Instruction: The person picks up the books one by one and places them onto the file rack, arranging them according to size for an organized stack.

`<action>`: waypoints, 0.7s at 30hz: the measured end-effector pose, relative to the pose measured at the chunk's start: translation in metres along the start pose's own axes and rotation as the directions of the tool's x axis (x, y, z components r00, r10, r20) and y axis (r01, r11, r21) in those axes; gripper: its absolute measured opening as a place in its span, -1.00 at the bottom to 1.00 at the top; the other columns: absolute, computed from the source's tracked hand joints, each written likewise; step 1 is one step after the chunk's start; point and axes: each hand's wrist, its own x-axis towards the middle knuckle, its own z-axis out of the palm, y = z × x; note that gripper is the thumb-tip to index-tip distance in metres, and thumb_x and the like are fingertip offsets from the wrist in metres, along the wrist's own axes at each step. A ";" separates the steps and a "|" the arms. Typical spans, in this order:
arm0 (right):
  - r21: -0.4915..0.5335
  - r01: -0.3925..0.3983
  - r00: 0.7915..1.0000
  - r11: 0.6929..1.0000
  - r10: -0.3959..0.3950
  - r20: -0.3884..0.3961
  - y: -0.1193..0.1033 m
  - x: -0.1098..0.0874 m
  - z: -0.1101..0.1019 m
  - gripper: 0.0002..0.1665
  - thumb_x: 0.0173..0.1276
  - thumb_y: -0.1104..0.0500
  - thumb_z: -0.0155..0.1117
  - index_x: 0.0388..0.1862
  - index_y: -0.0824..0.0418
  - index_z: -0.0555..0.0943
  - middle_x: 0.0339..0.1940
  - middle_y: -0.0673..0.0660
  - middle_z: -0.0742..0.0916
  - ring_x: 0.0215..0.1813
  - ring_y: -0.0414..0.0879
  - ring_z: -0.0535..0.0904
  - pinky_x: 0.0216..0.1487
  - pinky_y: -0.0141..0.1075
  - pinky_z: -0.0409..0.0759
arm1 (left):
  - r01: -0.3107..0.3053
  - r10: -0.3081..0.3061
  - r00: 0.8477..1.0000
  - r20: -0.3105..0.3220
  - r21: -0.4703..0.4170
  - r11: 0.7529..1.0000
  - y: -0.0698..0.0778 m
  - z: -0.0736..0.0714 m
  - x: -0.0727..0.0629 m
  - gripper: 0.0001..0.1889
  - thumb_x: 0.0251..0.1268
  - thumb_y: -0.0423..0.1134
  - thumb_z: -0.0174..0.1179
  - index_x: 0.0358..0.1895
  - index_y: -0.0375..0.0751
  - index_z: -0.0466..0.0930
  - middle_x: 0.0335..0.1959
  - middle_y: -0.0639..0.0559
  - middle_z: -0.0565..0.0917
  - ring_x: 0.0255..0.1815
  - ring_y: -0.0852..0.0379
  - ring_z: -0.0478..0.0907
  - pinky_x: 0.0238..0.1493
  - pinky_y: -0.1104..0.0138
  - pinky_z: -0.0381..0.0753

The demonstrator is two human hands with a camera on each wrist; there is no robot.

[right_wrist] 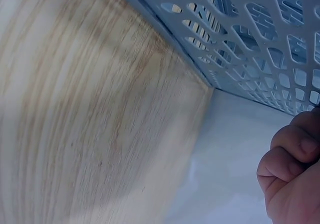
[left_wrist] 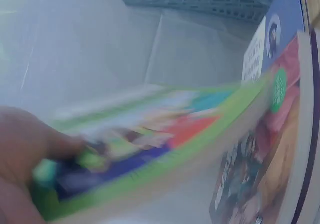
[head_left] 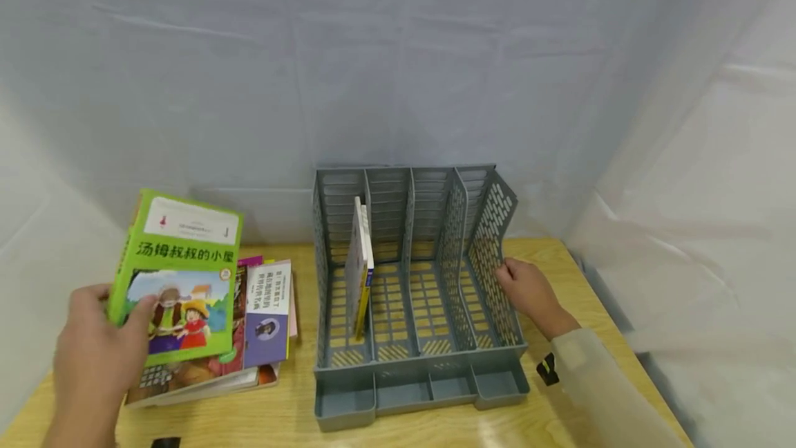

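Observation:
My left hand (head_left: 99, 344) holds a green children's book (head_left: 186, 240) at its lower left, thumb across the front cover. The book is raised above a pile of books (head_left: 267, 310) at the left of the table. In the left wrist view the green book (left_wrist: 150, 149) is blurred, and the pile shows beyond it. With curled fingers, my right hand (head_left: 528, 296) grips the edge of the right side wall of a grey file rack (head_left: 419, 365). A few thin books (head_left: 361, 268) stand upright in the rack's leftmost slot.
Small open trays (head_left: 345, 399) run along the rack's front. A black strap-like piece (head_left: 547, 370) is by the right wrist, and another dark piece (head_left: 166, 442) lies at the front edge. White sheeting (head_left: 404, 75) hangs behind the wooden table (head_left: 553, 254).

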 end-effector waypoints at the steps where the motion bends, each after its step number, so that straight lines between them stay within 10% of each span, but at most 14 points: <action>1: 0.001 -0.001 1.000 1.000 0.001 0.000 0.000 0.000 0.000 -0.59 0.62 0.17 -0.08 -0.54 0.13 0.28 -0.70 0.03 0.36 -0.65 -0.09 0.16 -0.53 -0.25 0.22 | -0.022 0.019 0.998 -0.055 -0.065 0.998 0.003 0.003 -0.003 -0.33 0.58 0.05 0.08 0.35 -0.45 0.09 -0.12 -0.46 0.50 -0.41 -0.14 0.58 -0.60 0.27 0.52; 4: 0.016 -0.008 1.000 1.000 0.008 0.000 -0.001 0.002 0.000 -0.59 0.62 0.17 -0.07 -0.54 0.13 0.29 -0.70 0.03 0.36 -0.64 -0.09 0.16 -0.53 -0.25 0.22 | -0.140 0.125 0.986 -0.114 -0.133 0.981 0.006 0.016 -0.008 -0.53 0.53 -0.08 0.16 0.12 -0.35 0.16 -0.20 -0.44 0.52 -0.53 -0.07 0.55 -0.69 0.31 0.51; 7: 0.023 -0.010 1.000 1.000 0.010 0.003 -0.001 0.003 0.000 -0.58 0.62 0.17 -0.07 -0.54 0.13 0.29 -0.70 0.03 0.36 -0.65 -0.09 0.15 -0.53 -0.25 0.22 | -0.231 0.231 0.973 0.010 -0.013 0.973 0.002 0.028 -0.005 -0.45 0.48 -0.16 0.18 0.29 -0.46 0.22 -0.08 -0.66 0.55 -0.33 -0.43 0.64 -0.50 -0.02 0.65; 13: 0.013 -0.008 1.000 1.000 0.008 -0.003 -0.002 0.002 0.000 -0.59 0.61 0.16 -0.07 -0.55 0.12 0.29 -0.70 0.02 0.35 -0.65 -0.10 0.14 -0.52 -0.25 0.22 | -0.289 0.243 0.929 0.281 0.137 0.947 -0.006 0.031 0.008 -0.18 0.56 -0.08 0.01 0.62 -0.47 -0.17 0.31 -0.75 0.33 0.18 -0.74 0.40 -0.20 -0.37 0.58; 21: 0.023 -0.015 1.000 1.000 0.015 0.005 -0.003 -0.002 -0.001 -0.58 0.63 0.15 -0.09 -0.54 0.12 0.29 -0.68 0.03 0.36 -0.63 -0.09 0.16 -0.51 -0.24 0.23 | -0.340 0.280 0.883 0.377 0.102 0.935 -0.008 0.030 0.009 -0.22 0.68 -0.04 -0.19 0.64 -0.44 -0.33 0.42 -0.74 0.17 0.28 -0.80 0.22 -0.02 -0.53 0.41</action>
